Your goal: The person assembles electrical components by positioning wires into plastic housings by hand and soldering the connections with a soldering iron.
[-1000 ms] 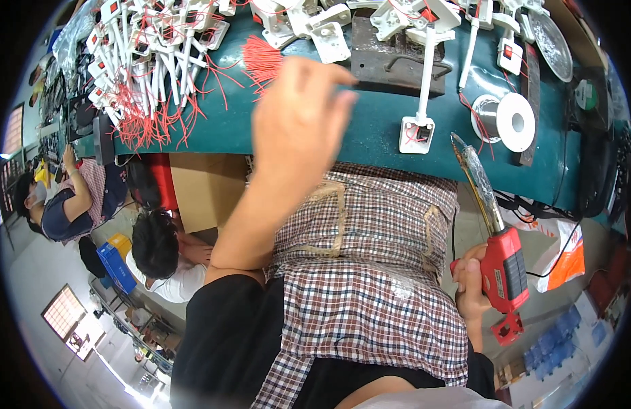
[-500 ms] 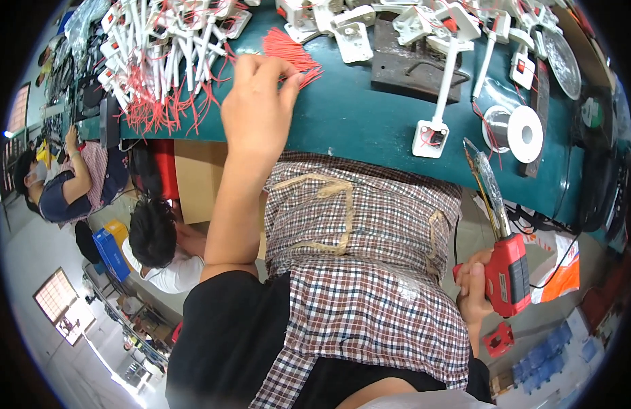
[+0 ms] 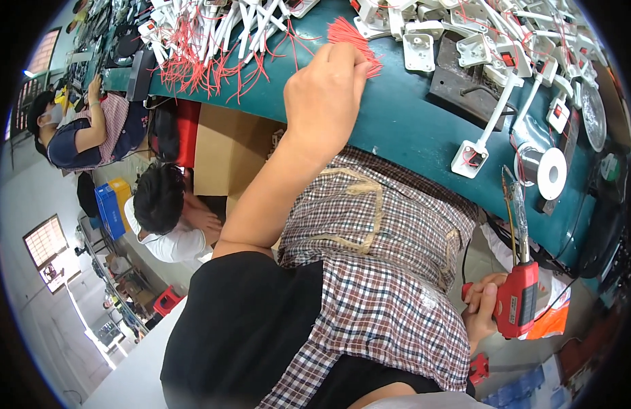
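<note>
The left hand [image 3: 324,99] is at the red wires [image 3: 346,34] on the green surface [image 3: 404,123], its grip unclear; the right hand [image 3: 482,308] clamps the red soldering gun [image 3: 518,300].

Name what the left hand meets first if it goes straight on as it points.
The left hand would likely meet the bundle of red wires first; whether they touch is unclear.
</note>
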A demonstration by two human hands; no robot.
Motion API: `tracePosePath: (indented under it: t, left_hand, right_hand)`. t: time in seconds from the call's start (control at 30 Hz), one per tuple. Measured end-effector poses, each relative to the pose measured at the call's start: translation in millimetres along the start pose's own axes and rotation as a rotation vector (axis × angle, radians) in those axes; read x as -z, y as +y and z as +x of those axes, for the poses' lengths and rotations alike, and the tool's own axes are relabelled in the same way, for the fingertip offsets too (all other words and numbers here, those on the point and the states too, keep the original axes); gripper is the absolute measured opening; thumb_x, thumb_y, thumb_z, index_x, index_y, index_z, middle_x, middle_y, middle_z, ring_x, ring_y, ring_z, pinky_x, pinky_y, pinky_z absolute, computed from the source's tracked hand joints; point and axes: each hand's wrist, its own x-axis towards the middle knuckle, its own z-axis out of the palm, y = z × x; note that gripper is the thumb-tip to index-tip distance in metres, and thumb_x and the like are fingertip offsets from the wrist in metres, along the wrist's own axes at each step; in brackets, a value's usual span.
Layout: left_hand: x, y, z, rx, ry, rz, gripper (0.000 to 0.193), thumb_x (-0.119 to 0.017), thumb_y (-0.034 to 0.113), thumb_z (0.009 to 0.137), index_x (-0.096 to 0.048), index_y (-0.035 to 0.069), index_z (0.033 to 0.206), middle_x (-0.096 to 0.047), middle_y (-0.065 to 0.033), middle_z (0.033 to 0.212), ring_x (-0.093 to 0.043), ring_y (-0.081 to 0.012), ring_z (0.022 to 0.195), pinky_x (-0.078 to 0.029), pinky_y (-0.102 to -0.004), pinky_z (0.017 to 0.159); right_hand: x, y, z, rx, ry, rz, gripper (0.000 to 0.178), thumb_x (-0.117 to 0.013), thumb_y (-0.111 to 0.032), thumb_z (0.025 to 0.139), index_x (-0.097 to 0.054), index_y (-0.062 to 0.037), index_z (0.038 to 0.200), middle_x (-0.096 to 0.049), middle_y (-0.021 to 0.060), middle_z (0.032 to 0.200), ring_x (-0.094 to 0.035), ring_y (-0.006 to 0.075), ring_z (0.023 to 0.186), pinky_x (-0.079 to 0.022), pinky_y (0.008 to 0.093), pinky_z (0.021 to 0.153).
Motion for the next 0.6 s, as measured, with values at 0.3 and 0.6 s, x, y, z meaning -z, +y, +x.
tracePosePath:
  t: [0.3,0.6]
  left_hand:
    - [2.6,63.4,-22.6,-0.227,-0.085,-0.423,0.006,-0.074,0.009,0.086,-0.070,0.008,0.091,-0.065,-0.0071,0.083,-0.066,-0.0240,0.065,-0.052,-0.0345,0.056]
    - [-6.3,86.9,-41.2,-0.255,-0.159,-0.564,0.011,-0.078,0.002,0.080,-0.069,0.005,0.086,-0.066,-0.0065,0.079,-0.066,-0.0199,0.062,-0.052,-0.0307,0.053]
  right_hand:
    - [1.6,1.8,1.9,0.032,0.007,0.011,0.007,-0.055,-0.002,0.095,-0.052,0.0032,0.093,-0.046,0.0063,0.070,-0.037,0.0089,0.050,-0.039,0.0267,0.048]
    - [23.1,19.9,-7.8,0.027,-0.092,-0.127,0.018,-0.058,-0.008,0.097,-0.056,0.0026,0.111,-0.051,0.0060,0.075,-0.038,0.0083,0.050,-0.037,0.0266,0.050]
